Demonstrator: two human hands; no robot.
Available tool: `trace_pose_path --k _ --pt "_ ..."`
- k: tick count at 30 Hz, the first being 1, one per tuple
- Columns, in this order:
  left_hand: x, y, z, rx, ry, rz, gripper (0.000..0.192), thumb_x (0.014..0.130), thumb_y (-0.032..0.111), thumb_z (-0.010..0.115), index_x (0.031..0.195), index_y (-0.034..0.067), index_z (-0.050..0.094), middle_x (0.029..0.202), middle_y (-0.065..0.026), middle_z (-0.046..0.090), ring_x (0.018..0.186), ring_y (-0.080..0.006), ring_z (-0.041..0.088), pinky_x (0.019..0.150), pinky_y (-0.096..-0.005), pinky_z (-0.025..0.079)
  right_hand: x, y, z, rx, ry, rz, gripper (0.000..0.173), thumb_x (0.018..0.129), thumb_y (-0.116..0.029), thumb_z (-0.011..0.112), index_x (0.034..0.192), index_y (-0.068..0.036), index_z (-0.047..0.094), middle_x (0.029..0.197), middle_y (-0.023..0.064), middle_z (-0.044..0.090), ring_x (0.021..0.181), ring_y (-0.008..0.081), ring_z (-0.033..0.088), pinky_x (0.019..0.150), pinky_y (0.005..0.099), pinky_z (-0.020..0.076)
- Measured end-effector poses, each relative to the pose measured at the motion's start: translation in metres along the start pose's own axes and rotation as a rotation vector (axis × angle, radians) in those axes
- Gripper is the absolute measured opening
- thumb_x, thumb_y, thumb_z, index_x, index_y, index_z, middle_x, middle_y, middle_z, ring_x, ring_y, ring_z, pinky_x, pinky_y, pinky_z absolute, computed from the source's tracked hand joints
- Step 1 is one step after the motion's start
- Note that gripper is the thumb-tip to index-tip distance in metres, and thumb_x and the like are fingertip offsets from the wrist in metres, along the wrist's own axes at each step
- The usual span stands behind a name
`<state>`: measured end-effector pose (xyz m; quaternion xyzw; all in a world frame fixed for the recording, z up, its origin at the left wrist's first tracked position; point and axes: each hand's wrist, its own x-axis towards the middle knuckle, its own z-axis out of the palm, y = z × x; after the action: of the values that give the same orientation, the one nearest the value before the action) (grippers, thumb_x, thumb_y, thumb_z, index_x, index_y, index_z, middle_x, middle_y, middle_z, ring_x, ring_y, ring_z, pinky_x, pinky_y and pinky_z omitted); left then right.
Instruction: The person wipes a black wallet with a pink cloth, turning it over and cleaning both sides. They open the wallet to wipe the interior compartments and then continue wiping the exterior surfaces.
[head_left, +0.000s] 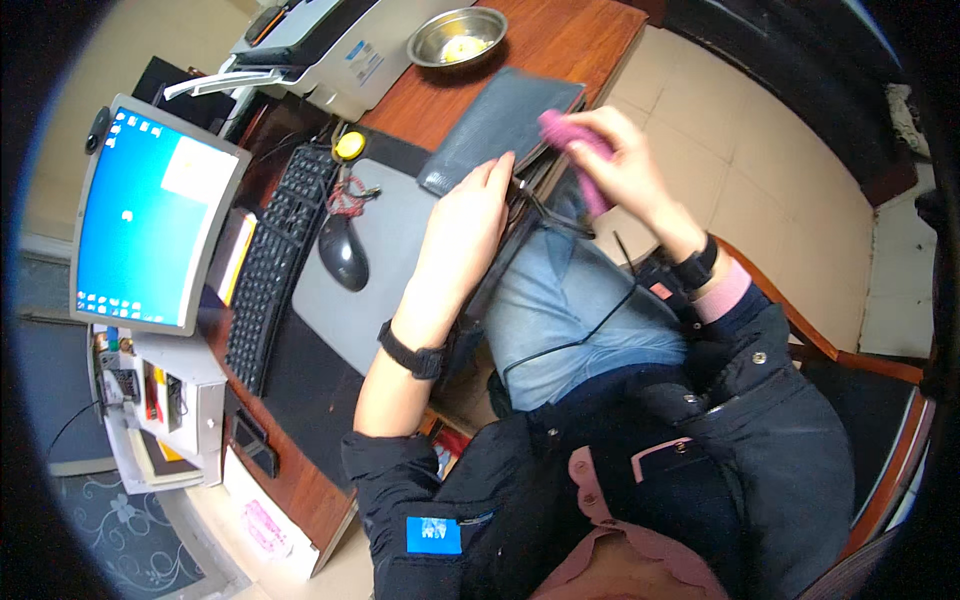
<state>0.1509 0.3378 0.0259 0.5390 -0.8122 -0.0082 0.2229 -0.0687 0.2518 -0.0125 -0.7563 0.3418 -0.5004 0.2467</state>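
Note:
A dark leather handbag or pouch (495, 124) lies at the desk's near edge, its straps hanging over my lap. My left hand (469, 217) rests on its lower corner, fingers together; whether it grips anything there I cannot tell. In my right hand (619, 165) is a bunched pink cloth (574, 135), held above the bag's right edge with one end hanging down. Beyond the bag stands a steel bowl (457, 37) with something yellow and white in it. A black mouse (343, 253) sits on a grey mouse pad (397, 262), left of my left hand.
A black keyboard (279, 262) and a lit monitor (154, 217) stand at the left, a printer (360, 56) at the back. A red cord (352, 196) and a yellow round object (350, 145) lie near the mouse. A phone (255, 442) lies at the lower left. A black cable (592, 334) crosses my lap.

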Motion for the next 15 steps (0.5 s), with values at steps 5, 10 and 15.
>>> trace_pose_path --k 5,10,15 --pt "0.001 -0.013 -0.031 -0.144 0.166 -0.048 0.040 0.083 0.001 0.058 0.122 0.008 0.060 0.105 -0.0161 0.062 0.094 -0.0373 0.065 0.082 -0.0437 0.055 0.005 0.007 -0.007 0.090 0.089 0.053 0.029 0.088 -0.012 0.070 0.116 -0.003 0.068 0.106 0.0101 0.067 0.102 0.0212 0.065 0.092 0.0331 0.0508" --pt "0.004 -0.024 -0.040 -0.217 0.246 -0.217 0.036 0.083 -0.003 0.062 0.118 0.006 0.068 0.097 -0.0120 0.059 0.093 -0.0256 0.061 0.087 -0.0331 0.049 0.014 0.005 -0.005 0.138 0.197 0.061 0.030 0.090 -0.014 0.071 0.117 -0.004 0.068 0.109 0.0091 0.069 0.104 0.0192 0.065 0.093 0.0319 0.0504" --pt "0.004 -0.039 -0.043 -0.259 0.347 -0.228 0.025 0.089 0.006 0.066 0.113 0.004 0.071 0.087 -0.0104 0.057 0.080 -0.0221 0.059 0.077 -0.0315 0.049 0.022 -0.003 -0.001 0.223 0.174 0.087 0.032 0.089 -0.015 0.072 0.119 -0.004 0.067 0.113 0.0085 0.070 0.106 0.0170 0.066 0.094 0.0307 0.0507"
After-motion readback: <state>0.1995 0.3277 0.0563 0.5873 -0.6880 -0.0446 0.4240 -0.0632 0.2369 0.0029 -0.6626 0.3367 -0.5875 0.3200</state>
